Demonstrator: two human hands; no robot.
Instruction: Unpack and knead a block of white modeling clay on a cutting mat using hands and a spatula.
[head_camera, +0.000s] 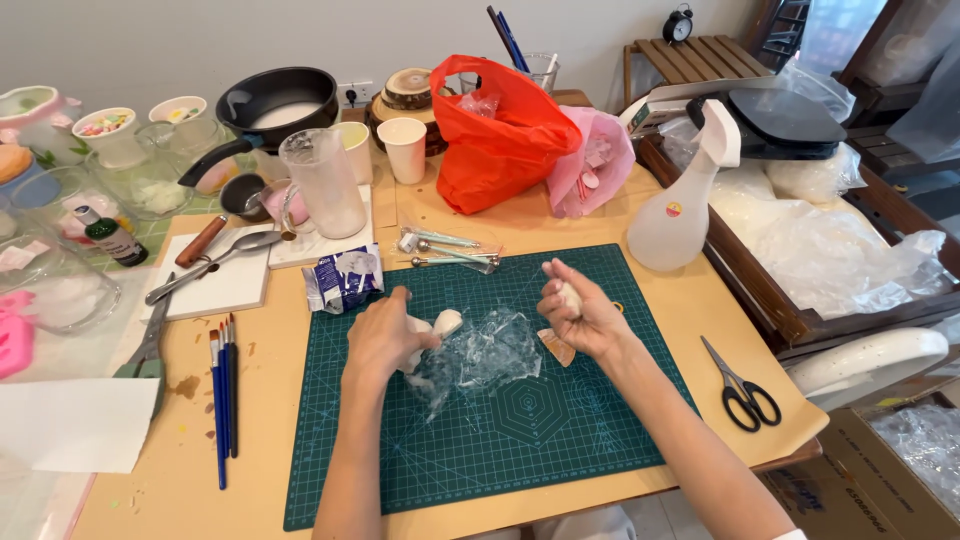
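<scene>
My left hand (382, 335) rests on the dark green cutting mat (480, 440) and grips a white lump of clay (440, 323) beside a crumpled sheet of clear plastic wrap (490, 352). Just right of the wrap, my right hand (580, 315) is raised a little above the mat, fingers closed around a small pale piece of clay (569, 295). An orange-tan scrap (557, 348) lies under the right hand.
A white spray bottle (680, 210) stands right of the mat, with black scissors (740, 390) nearer me. Metal modelling tools (450, 250), a blue packet (345, 277), paintbrushes (222, 390), an orange bag (495, 135), a clear jug (325, 180) and a black pan (270, 105) surround it.
</scene>
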